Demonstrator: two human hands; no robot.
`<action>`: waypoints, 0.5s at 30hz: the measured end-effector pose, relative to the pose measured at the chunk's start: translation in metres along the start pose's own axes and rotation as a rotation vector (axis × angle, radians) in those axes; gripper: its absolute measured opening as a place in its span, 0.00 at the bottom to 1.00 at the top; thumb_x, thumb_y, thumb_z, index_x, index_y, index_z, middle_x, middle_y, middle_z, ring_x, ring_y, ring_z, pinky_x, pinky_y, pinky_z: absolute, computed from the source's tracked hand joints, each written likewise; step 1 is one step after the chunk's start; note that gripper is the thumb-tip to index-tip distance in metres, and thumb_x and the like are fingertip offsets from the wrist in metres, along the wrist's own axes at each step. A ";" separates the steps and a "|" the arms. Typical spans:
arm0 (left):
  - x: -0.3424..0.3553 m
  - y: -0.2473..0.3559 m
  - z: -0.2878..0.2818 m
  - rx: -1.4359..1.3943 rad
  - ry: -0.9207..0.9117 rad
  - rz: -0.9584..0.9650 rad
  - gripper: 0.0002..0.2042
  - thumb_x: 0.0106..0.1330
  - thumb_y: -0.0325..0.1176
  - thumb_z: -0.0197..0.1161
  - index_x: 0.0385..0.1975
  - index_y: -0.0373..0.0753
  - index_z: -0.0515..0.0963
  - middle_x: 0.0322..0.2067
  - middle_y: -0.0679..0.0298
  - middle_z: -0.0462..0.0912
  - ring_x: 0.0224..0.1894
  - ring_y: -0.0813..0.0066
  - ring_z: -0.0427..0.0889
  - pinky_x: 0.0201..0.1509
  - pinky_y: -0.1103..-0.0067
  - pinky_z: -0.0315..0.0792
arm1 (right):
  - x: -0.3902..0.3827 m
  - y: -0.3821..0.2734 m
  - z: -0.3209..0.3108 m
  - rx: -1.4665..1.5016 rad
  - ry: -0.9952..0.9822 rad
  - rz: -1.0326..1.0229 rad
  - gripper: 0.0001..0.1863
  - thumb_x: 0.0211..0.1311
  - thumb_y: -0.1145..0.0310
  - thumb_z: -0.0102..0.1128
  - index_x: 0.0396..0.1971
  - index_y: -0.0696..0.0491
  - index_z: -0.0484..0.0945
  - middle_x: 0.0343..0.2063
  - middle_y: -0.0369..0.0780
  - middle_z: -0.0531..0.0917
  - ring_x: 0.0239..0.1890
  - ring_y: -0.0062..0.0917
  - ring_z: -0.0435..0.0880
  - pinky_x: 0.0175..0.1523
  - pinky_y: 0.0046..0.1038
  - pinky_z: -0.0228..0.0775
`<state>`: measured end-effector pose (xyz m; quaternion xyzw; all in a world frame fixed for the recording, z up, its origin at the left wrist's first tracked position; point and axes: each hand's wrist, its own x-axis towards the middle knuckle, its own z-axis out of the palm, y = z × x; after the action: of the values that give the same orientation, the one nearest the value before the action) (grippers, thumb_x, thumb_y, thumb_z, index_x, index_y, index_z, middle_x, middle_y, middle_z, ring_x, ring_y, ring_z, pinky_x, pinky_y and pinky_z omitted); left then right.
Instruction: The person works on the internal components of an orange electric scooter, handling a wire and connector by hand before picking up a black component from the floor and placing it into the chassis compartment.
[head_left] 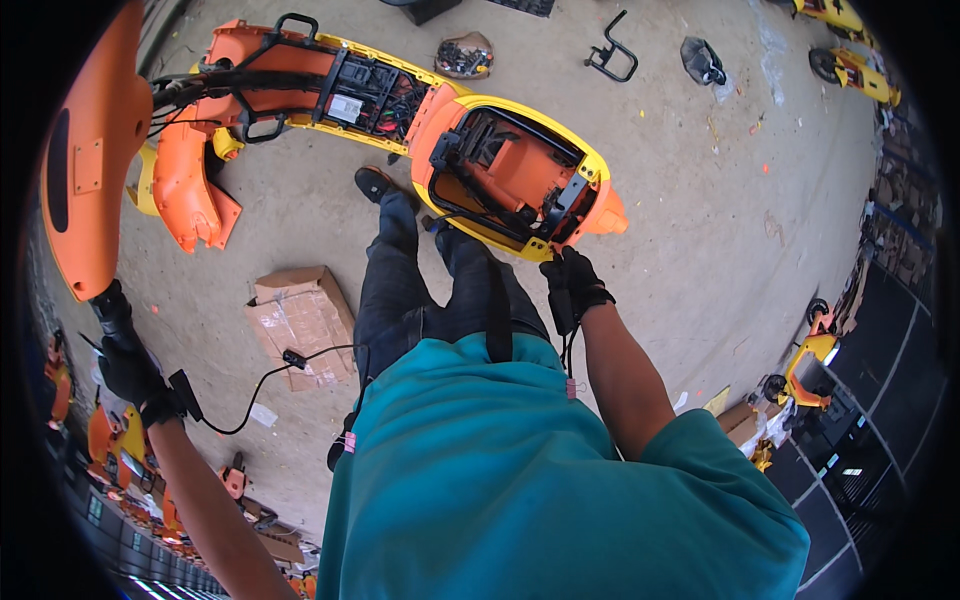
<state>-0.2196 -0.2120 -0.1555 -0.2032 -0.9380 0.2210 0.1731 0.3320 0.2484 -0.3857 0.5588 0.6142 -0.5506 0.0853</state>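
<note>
An orange and yellow scooter body (400,110) lies on the concrete floor with its seat tub (510,175) open and black wiring showing. My right hand (572,285), in a black glove, rests on the tub's near yellow rim. My left hand (125,350), also black-gloved, is raised at the far left and grips the lower end of a large orange body panel (90,150) held up off the floor. My legs in dark trousers stand just beside the tub.
A flattened cardboard box (300,318) lies on the floor by my left leg. A bowl of small dark parts (464,55), a black metal bracket (612,50) and a dark bag (702,62) lie beyond the scooter. More orange and yellow scooters (805,375) stand at the right and lower left.
</note>
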 end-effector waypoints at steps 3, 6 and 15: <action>-0.001 0.002 -0.002 0.004 0.012 0.004 0.13 0.60 0.44 0.54 0.31 0.39 0.73 0.25 0.52 0.77 0.28 0.52 0.77 0.28 0.64 0.69 | -0.007 -0.005 -0.004 -0.236 -0.055 -0.233 0.16 0.62 0.58 0.48 0.40 0.55 0.71 0.19 0.36 0.74 0.16 0.19 0.72 0.20 0.21 0.62; -0.003 -0.001 0.001 0.022 -0.028 -0.023 0.13 0.61 0.44 0.53 0.33 0.39 0.73 0.26 0.52 0.77 0.29 0.52 0.77 0.29 0.64 0.69 | -0.005 0.003 -0.013 0.642 -0.229 0.360 0.15 0.63 0.59 0.49 0.40 0.55 0.70 0.21 0.37 0.75 0.14 0.18 0.69 0.19 0.20 0.63; 0.000 -0.002 0.004 0.013 -0.038 -0.041 0.14 0.59 0.45 0.55 0.35 0.40 0.75 0.25 0.53 0.78 0.28 0.52 0.78 0.29 0.63 0.69 | -0.003 0.016 -0.023 0.619 -0.218 0.463 0.14 0.60 0.59 0.53 0.34 0.56 0.68 0.17 0.37 0.74 0.14 0.22 0.71 0.19 0.25 0.64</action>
<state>-0.2212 -0.2147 -0.1578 -0.1787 -0.9437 0.2273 0.1610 0.3577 0.2609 -0.3840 0.6201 0.2644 -0.7319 0.0996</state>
